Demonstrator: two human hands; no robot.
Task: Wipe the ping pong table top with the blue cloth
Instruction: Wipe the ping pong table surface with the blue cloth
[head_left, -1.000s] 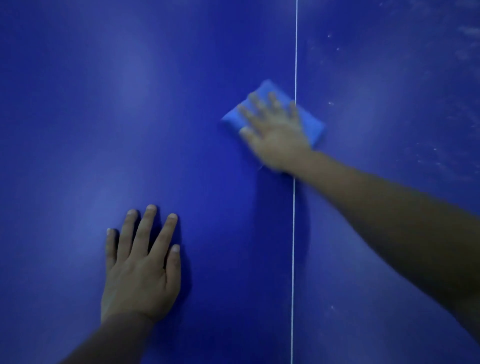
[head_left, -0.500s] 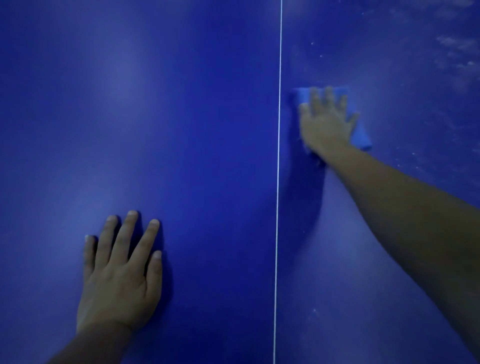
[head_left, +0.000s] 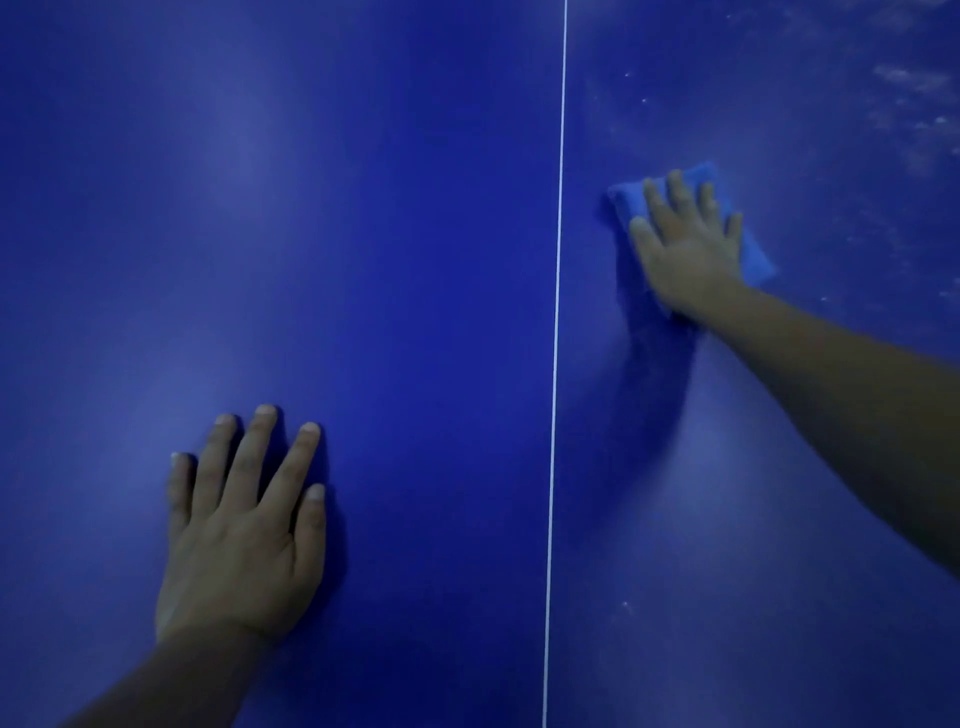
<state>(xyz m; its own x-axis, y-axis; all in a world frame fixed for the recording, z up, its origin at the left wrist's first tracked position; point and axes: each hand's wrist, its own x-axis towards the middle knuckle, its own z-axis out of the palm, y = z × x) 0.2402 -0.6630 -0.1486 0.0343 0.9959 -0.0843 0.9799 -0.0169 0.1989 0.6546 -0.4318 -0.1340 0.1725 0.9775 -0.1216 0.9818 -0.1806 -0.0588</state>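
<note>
Your right hand lies flat on the cloth, fingers straight and slightly spread, pressing it onto the table. Nothing is curled round it or pinched; the palm and fingers simply bear down. The cloth sits in the upper right of the frame, a folded blue pad, tilted so that one corner points up and another down to the right. It shows beyond your fingertips and along the right side of your hand, with the rest hidden under the palm. There is one cloth and one table top, and both of your hands are in view.

Your right arm comes in from the right edge and stretches up and to the left, fully extended, with the wrist just below the cloth. It casts a dark shadow on the table below the hand.

Your left hand rests flat on the table in the lower left, fingers straight and fanned apart, thumb lying beside the palm, holding nothing. Its forearm enters from the bottom edge.

One thin white line runs from top to bottom a little right of centre. The cloth and right hand lie to the right of it, near but apart from it; the left hand lies well to the left. Pale dust smears and small white specks mark the table at the upper right, beyond the cloth.
</note>
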